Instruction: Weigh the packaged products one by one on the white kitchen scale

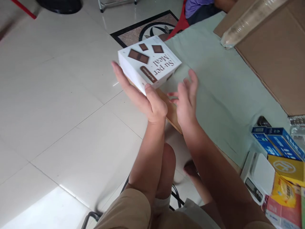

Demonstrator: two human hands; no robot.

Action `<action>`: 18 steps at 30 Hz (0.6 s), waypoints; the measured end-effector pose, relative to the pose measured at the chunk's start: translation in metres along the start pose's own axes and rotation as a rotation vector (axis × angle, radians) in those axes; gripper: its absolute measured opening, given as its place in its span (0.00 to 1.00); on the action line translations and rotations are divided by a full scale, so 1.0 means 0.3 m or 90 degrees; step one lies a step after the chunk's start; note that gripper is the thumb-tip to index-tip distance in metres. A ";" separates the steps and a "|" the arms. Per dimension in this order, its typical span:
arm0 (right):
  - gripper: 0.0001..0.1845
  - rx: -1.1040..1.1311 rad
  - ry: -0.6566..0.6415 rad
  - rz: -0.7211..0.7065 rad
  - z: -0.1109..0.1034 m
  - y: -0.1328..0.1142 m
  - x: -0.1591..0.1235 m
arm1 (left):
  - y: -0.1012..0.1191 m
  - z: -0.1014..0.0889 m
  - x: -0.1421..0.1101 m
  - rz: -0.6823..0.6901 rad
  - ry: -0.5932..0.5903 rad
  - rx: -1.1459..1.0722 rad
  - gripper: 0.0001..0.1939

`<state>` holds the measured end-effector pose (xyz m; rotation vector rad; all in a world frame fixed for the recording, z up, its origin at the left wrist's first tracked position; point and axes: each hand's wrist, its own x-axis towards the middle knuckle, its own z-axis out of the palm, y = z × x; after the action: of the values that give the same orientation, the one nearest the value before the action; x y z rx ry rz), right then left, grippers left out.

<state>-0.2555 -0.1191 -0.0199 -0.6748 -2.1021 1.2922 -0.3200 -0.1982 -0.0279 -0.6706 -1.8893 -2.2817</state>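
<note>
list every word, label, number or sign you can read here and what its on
"Su-per Meal": white box
Brown label on it: too blurred
Blue boxes, yellow packet, pink box: lettering too blurred or small
Gold box: round white sign, too unclear to read
Scale: no number readable

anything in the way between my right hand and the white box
Nothing visible. The right hand is apart from the white box, with only the green cloth showing beyond the gap; the left hand holds the box from the other side.
</note>
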 end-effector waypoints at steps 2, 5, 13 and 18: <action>0.26 0.041 -0.020 0.081 -0.196 -0.029 -0.200 | 0.100 0.054 -0.024 0.096 0.162 -0.068 0.34; 0.18 0.015 -0.072 0.307 -0.467 -0.036 -0.554 | 0.191 0.183 -0.100 0.126 0.022 -0.108 0.26; 0.17 0.021 0.212 0.450 -0.823 0.056 -1.135 | 0.231 0.572 -0.475 0.200 -0.562 -0.052 0.17; 0.15 0.057 0.359 0.402 -0.920 0.086 -1.243 | 0.295 0.741 -0.736 0.346 -0.655 -0.113 0.14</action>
<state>0.2036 -0.1907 -0.0198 -1.5376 -1.4054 1.2849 -0.0316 -0.0488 -0.0057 -2.3625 -1.4034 -1.8458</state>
